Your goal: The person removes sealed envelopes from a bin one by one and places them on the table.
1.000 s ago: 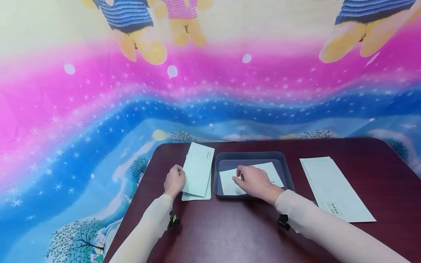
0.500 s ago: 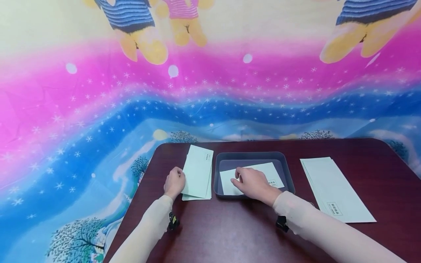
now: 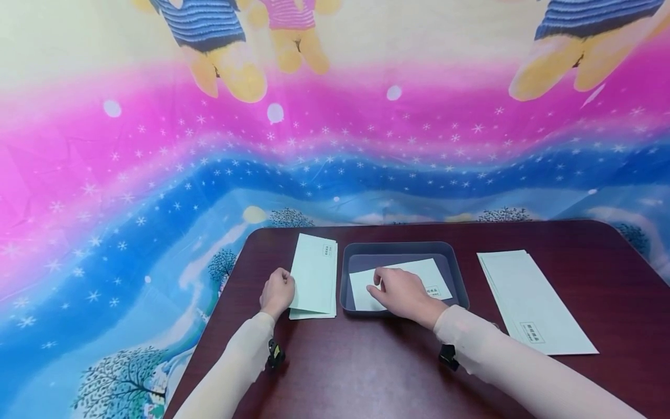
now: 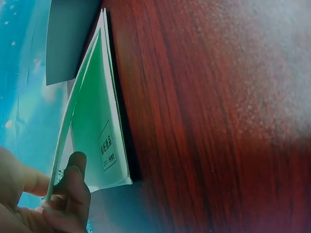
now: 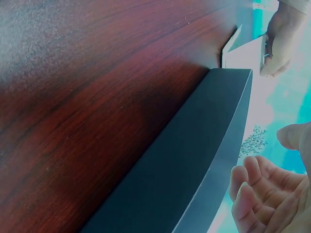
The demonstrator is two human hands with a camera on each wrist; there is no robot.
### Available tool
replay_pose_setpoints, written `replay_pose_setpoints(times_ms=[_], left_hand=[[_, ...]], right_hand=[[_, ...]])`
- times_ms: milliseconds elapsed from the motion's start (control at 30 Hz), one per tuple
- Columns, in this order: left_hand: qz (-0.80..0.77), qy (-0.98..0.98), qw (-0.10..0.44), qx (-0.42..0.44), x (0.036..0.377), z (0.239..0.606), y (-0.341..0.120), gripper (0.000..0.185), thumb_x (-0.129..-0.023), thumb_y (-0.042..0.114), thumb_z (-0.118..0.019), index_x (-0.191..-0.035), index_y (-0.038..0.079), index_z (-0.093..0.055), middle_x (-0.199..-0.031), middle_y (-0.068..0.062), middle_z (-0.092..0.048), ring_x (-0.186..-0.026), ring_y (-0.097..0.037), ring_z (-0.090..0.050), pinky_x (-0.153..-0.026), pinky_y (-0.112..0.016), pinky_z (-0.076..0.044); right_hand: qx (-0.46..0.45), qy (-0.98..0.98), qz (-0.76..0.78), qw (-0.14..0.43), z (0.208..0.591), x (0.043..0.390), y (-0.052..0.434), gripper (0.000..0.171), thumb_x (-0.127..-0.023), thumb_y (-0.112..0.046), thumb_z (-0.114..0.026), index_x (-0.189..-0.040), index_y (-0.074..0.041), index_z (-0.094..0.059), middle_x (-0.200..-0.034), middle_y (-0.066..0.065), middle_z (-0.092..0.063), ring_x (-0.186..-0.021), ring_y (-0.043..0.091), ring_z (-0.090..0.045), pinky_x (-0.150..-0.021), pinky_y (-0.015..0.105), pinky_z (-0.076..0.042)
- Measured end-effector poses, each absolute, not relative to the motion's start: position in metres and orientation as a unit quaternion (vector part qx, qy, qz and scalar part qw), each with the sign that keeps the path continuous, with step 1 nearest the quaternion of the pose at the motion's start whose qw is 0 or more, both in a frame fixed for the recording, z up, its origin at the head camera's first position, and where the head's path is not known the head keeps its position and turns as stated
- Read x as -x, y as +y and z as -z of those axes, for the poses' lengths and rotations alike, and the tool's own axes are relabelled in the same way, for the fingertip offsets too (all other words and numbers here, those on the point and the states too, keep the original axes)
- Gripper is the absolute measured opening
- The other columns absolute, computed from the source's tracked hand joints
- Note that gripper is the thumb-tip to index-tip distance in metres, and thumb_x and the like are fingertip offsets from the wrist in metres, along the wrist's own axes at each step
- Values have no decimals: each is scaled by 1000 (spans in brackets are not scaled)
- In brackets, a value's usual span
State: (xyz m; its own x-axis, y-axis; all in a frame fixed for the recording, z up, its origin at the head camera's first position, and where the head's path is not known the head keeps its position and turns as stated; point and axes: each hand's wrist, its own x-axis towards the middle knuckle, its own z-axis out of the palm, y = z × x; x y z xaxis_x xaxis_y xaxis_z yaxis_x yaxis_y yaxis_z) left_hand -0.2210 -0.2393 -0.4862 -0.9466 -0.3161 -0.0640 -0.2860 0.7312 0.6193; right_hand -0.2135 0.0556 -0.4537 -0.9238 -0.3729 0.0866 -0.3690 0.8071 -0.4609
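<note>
At the left of the table, my left hand (image 3: 277, 293) pinches the left edge of the top pale green envelope (image 3: 315, 270) on a small stack. In the left wrist view, the thumb and fingers grip that edge. The held side is raised, and a lower envelope (image 4: 99, 116) with a black printed box shows beneath. My right hand (image 3: 405, 294) hovers over a dark grey tray (image 3: 399, 248), fingers loosely curled around nothing. Inside the tray lies a pale envelope (image 3: 366, 286), partly hidden by that hand. In the right wrist view, the hand is beside the tray wall (image 5: 194, 126).
A further stack of pale envelopes (image 3: 534, 302) lies on the right side of the dark red wooden table (image 3: 366, 372). My right forearm passes close to it. Behind the table hangs a colourful printed cloth (image 3: 335, 145).
The top envelope on the left stack has swung slightly, lining up more closely with those beneath it while my left hand keeps its grip. My right hand has barely moved.
</note>
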Motion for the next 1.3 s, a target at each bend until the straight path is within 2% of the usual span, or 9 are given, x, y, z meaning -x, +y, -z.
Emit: replay_pose_setpoints(times_ms=[600,900,1300], left_hand=[[317,-933,13,-168,220,490,-243,20,-98,29,-51,-98,11,-60,-89,-6,-64,-79,-24,-60,-76,-46,-44],[312,-936,-4,-166,218,490,-244,21,-99,30,-50,-99,11,-59,-86,-7,-61,-78,-24,-57,-76,-43,-42],[300,-940,-27,-162,216,491,-250,26,-99,34,-51,-97,12,-65,-87,-5,-65,-78,-22,-59,-75,-42,-44]], right_hand=[[212,954,212,-14,450,214,43,21,-93,-35,-69,-93,-14,-66,-66,-6,-61,-59,8,-51,-58,34,-47],[220,951,216,-17,452,214,34,20,-92,-33,-70,-91,-14,-65,-66,-5,-61,-59,9,-51,-56,34,-45],[223,952,209,-16,455,214,30,20,-93,-33,-70,-90,-14,-65,-65,-6,-59,-60,8,-51,-57,34,-45]])
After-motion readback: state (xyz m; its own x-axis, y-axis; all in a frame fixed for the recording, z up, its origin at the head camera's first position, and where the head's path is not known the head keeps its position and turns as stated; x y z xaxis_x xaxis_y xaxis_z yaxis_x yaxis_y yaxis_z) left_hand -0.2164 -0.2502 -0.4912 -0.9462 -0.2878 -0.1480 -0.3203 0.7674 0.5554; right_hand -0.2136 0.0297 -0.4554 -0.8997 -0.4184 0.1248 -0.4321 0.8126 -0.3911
